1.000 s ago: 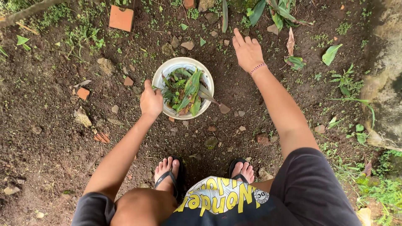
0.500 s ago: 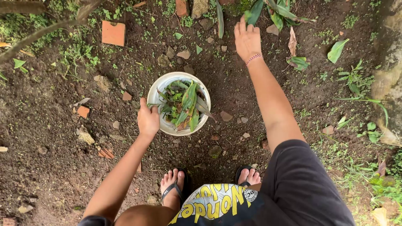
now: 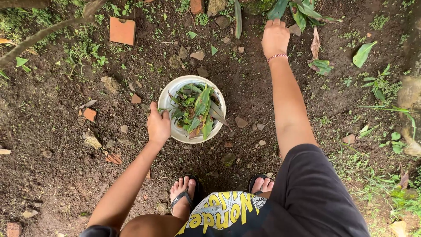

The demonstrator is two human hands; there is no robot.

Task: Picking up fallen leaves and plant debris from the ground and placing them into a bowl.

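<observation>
A: What lies on the bare soil?
B: A white bucket of cut green leaves, mid-scene, just beyond the sandalled feet.

A: And the hands?
B: The left hand clasps the bucket's near-left rim. The right hand reaches far, fingers curled down at leafy plants; whether it grips them, I cannot tell.

A: Smaller things?
B: A red brick piece, far left.

The left hand sits low and near the body, fingers curled in a grip, thumb pointing up and away; its forearm runs back bare toward the lower left; the right hand reaches far forward, back of the hand up, fingers bent downward out of sight; the right arm is nearly straight, a beaded band at the wrist.
</observation>
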